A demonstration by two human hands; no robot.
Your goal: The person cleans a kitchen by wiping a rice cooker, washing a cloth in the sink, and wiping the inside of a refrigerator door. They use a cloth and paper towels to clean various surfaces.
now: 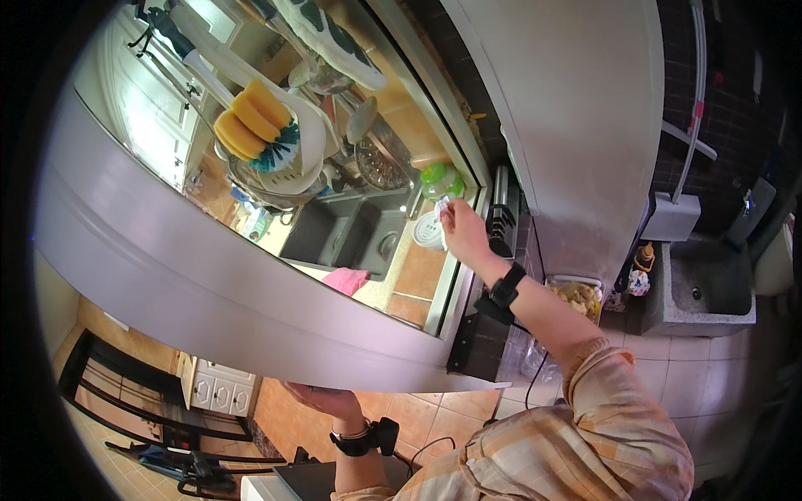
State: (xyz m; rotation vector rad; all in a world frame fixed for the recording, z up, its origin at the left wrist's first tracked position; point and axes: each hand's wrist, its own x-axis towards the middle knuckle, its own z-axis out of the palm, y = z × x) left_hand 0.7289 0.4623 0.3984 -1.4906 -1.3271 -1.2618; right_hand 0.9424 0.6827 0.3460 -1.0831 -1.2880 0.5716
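My right hand [465, 233] pinches a crumpled white tissue or cloth [443, 216] against the glass, close to the window's pale frame [452, 294]. Through the pane, right behind this hand, show a green-lidded jar [438, 178] and a round white tub [428, 230] whose lid bears writing. My left hand [322, 399] is at the lower edge of a wide white door panel [250, 282]. Its fingers are partly hidden by that edge, so its grip is unclear. Dark straps with small devices circle both wrists.
Beyond the glass are a dark double sink [351, 232], a pink cloth [346, 282], yellow sponges [254, 119] and hanging utensils. A grey stone basin [705, 288] and a mop [692, 119] stand at right. Near my right arm sits a food-filled container [578, 297]. A black cable [534, 382] hangs beside me.
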